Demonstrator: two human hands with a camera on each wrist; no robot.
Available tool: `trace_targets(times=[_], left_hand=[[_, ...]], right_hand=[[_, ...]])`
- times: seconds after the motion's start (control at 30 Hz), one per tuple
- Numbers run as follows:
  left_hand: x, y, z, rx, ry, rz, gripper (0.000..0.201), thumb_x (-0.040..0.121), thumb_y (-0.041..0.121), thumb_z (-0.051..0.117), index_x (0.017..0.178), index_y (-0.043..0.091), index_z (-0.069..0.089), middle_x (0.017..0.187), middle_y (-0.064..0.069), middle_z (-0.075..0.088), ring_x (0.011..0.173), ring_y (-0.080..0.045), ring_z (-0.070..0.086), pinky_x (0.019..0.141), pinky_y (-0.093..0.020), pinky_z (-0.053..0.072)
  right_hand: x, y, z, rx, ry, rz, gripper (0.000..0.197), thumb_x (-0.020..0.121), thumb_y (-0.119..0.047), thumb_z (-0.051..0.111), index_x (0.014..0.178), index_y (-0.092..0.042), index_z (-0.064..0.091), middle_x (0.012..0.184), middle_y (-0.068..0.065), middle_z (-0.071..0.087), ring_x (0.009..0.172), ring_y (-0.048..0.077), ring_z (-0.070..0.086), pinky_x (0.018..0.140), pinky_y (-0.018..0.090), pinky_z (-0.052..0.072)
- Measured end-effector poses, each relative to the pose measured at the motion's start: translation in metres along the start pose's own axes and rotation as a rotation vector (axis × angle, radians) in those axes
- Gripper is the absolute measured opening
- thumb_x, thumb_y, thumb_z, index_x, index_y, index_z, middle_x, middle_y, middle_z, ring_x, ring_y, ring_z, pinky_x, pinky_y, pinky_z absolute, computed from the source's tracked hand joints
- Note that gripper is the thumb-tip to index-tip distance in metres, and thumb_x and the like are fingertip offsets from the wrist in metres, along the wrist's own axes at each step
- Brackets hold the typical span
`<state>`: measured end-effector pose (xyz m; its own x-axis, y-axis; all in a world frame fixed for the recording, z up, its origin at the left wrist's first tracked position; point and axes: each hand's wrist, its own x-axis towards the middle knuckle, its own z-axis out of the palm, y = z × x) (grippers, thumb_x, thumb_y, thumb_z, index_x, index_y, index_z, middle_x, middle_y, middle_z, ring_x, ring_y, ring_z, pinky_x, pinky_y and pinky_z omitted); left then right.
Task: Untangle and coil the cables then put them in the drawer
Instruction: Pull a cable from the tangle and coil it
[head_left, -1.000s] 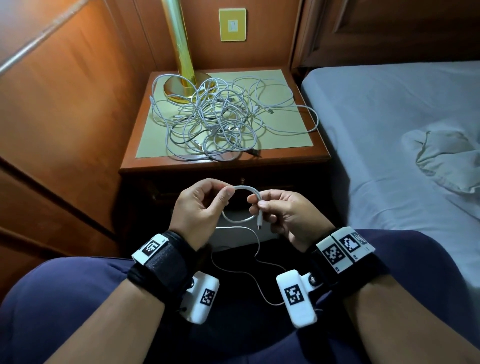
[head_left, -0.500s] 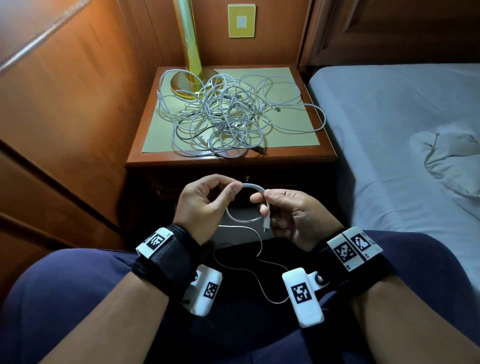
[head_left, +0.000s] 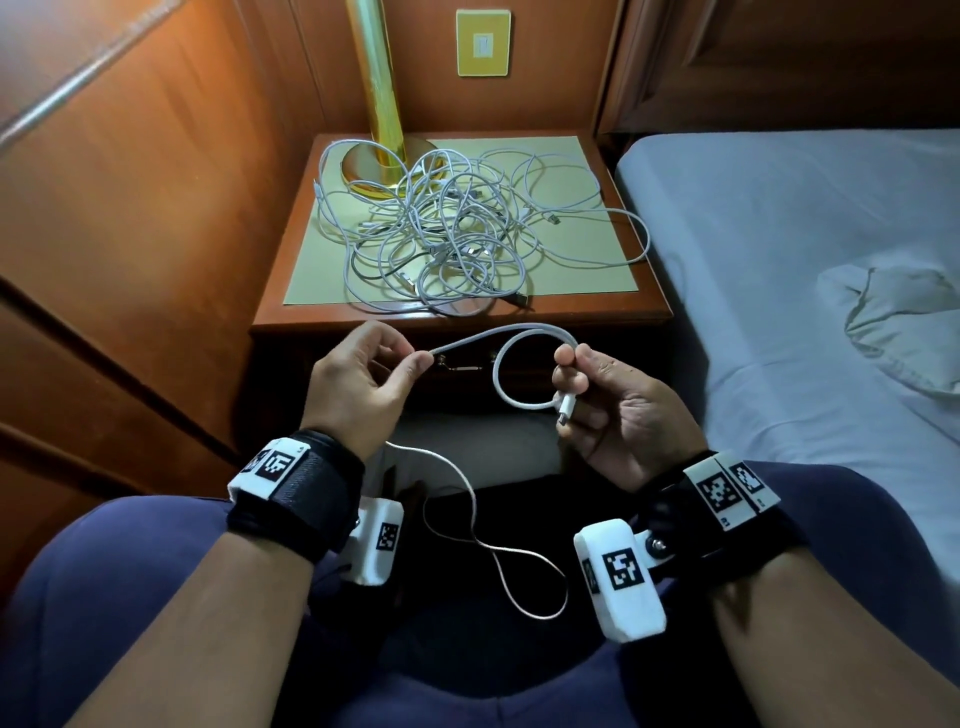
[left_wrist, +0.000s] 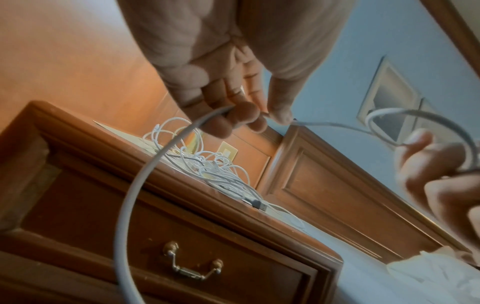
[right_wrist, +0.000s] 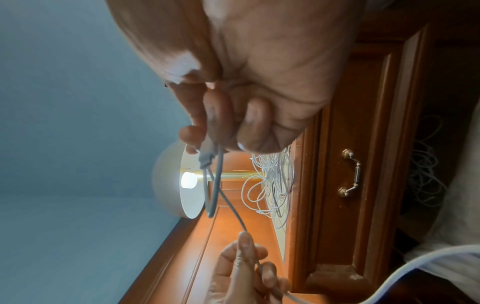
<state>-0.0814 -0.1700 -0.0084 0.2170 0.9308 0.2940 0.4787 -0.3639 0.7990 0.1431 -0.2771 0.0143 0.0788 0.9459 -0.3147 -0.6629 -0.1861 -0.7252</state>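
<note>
I hold one white cable (head_left: 501, 382) in front of the nightstand, above my lap. My right hand (head_left: 574, 364) pinches a small loop of it together with the plug end (head_left: 566, 408). My left hand (head_left: 415, 361) pinches the same cable a short span to the left, and the strand runs taut between the hands. The cable's slack (head_left: 493, 545) trails down over my lap. A tangled heap of white cables (head_left: 447, 234) lies on the nightstand top. The drawer (left_wrist: 182, 246) below it is closed, with a brass handle (left_wrist: 193, 267).
A gold lamp (head_left: 382, 130) stands at the back of the nightstand (head_left: 457, 318), with cables looped around its base. The bed (head_left: 805, 249) lies to the right, wood panelling (head_left: 130, 208) to the left. My knees frame the space in front of the drawer.
My hands have moved apart, drawing the cable out into a longer span between them. The loop in my right hand has grown a little.
</note>
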Motion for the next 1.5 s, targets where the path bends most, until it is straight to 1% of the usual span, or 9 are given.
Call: trace_targets(times=[0.1, 0.27, 0.4, 0.47, 0.83, 1.1, 1.2, 1.33, 1.5], left_hand=[[0.004, -0.005, -0.007, 0.064, 0.061, -0.029, 0.007, 0.085, 0.026, 0.076, 0.082, 0.024, 0.070, 0.074, 0.005, 0.066, 0.066, -0.012, 0.060, 0.063, -0.022, 0.050], [-0.002, -0.001, -0.002, 0.178, 0.024, 0.066, 0.003, 0.082, 0.021, 0.080, 0.084, 0.021, 0.079, 0.080, 0.005, 0.071, 0.073, -0.011, 0.064, 0.070, -0.002, 0.041], [-0.017, 0.000, 0.019, 0.229, -0.188, 0.178, 0.004, 0.084, 0.026, 0.074, 0.083, 0.025, 0.078, 0.080, 0.008, 0.065, 0.071, -0.014, 0.063, 0.070, -0.031, 0.055], [-0.022, 0.003, 0.025, 0.223, -0.252, 0.198, 0.007, 0.085, 0.024, 0.070, 0.083, 0.026, 0.077, 0.080, 0.012, 0.061, 0.069, -0.013, 0.061, 0.065, -0.036, 0.056], [-0.024, 0.016, 0.020, 0.110, -0.362, 0.390, 0.015, 0.091, 0.015, 0.060, 0.086, 0.017, 0.074, 0.085, 0.011, 0.061, 0.071, -0.006, 0.058, 0.066, -0.024, 0.050], [-0.026, 0.021, 0.024, 0.106, -0.436, 0.497, 0.017, 0.095, 0.022, 0.060, 0.087, 0.012, 0.071, 0.085, 0.004, 0.059, 0.072, -0.015, 0.061, 0.064, -0.036, 0.052], [-0.026, 0.023, 0.024, 0.081, -0.404, 0.514, 0.020, 0.096, 0.024, 0.062, 0.087, 0.008, 0.069, 0.082, 0.000, 0.058, 0.070, -0.015, 0.059, 0.066, -0.028, 0.050], [-0.028, 0.025, 0.024, 0.070, -0.383, 0.524, 0.023, 0.096, 0.027, 0.061, 0.086, 0.006, 0.067, 0.080, 0.001, 0.057, 0.070, -0.012, 0.056, 0.067, -0.017, 0.046], [-0.027, 0.027, 0.024, 0.029, -0.324, 0.477, 0.027, 0.096, 0.029, 0.061, 0.084, 0.005, 0.063, 0.082, 0.001, 0.059, 0.071, -0.014, 0.058, 0.066, -0.026, 0.049]], right_hand=[[0.001, -0.003, -0.002, 0.042, 0.045, -0.059, 0.024, 0.094, -0.028, 0.051, 0.083, -0.018, 0.070, 0.067, -0.008, 0.049, 0.044, 0.006, 0.028, 0.055, 0.025, 0.015], [0.003, -0.003, -0.006, -0.005, 0.094, -0.135, 0.021, 0.092, -0.029, 0.054, 0.095, -0.015, 0.069, 0.072, -0.005, 0.058, 0.047, 0.006, 0.035, 0.051, 0.021, 0.022], [0.003, 0.001, -0.003, -0.053, 0.063, -0.152, 0.024, 0.088, -0.029, 0.054, 0.100, -0.012, 0.067, 0.074, -0.003, 0.064, 0.048, 0.006, 0.040, 0.048, 0.020, 0.026], [0.002, 0.001, -0.003, -0.066, 0.062, -0.154, 0.025, 0.088, -0.028, 0.054, 0.101, -0.011, 0.067, 0.075, -0.002, 0.064, 0.048, 0.007, 0.040, 0.048, 0.020, 0.026], [0.002, 0.001, -0.002, -0.250, 0.148, -0.242, 0.020, 0.098, -0.018, 0.052, 0.098, -0.009, 0.070, 0.075, 0.001, 0.068, 0.052, 0.009, 0.040, 0.049, 0.018, 0.033], [0.002, 0.014, -0.001, -0.760, 0.123, -0.397, 0.017, 0.099, -0.013, 0.059, 0.092, -0.013, 0.075, 0.074, 0.003, 0.073, 0.052, 0.005, 0.051, 0.053, 0.015, 0.041], [0.004, 0.017, -0.005, -0.981, 0.111, -0.414, 0.016, 0.098, -0.018, 0.062, 0.092, -0.018, 0.076, 0.075, -0.001, 0.074, 0.066, 0.005, 0.064, 0.068, 0.021, 0.049], [0.007, 0.022, -0.006, -1.103, 0.092, -0.380, 0.016, 0.097, -0.023, 0.061, 0.090, -0.022, 0.076, 0.076, -0.003, 0.073, 0.072, 0.020, 0.068, 0.074, 0.037, 0.054], [0.009, 0.023, -0.007, -1.145, 0.046, -0.318, 0.019, 0.097, -0.025, 0.062, 0.081, -0.023, 0.072, 0.072, -0.010, 0.068, 0.068, 0.005, 0.062, 0.067, 0.025, 0.047]])
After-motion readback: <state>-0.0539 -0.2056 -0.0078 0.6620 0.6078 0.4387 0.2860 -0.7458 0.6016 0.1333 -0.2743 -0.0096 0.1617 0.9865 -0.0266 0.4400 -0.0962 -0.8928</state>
